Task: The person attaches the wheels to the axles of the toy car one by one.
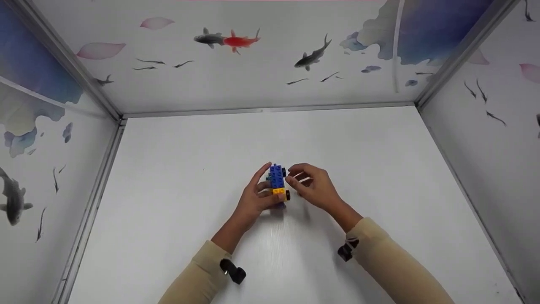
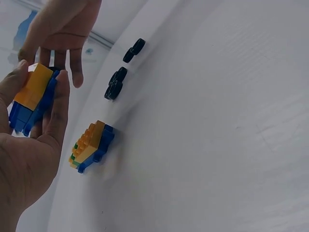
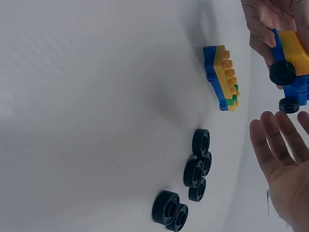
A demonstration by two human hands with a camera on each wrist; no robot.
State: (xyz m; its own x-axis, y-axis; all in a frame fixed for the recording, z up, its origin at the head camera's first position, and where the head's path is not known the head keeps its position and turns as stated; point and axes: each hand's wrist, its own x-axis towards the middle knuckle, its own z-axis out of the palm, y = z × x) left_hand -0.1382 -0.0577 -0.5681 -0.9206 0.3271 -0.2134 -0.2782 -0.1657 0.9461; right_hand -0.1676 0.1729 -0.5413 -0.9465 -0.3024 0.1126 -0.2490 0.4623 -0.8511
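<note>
A toy brick car (image 1: 276, 176) of blue and yellow pieces is gripped by my left hand (image 1: 255, 200), raised above the white table. Two black wheels, a larger wheel (image 3: 282, 73) and a smaller wheel (image 3: 289, 105), sit on the side facing my right hand (image 1: 316, 188). That hand is beside the car with nothing in it; in the right wrist view its fingers extend toward the smaller wheel. The car's far side is mostly hidden. On the table stands a second brick body (image 2: 89, 147), blue below, yellow and green above, with no wheels visible on it.
Several loose black wheels (image 3: 193, 172) lie on the table (image 1: 168, 177) in the wrist views. White panels (image 1: 270, 84) printed with fish and petals enclose the back and both sides. Black straps (image 1: 233, 271) circle the sleeves.
</note>
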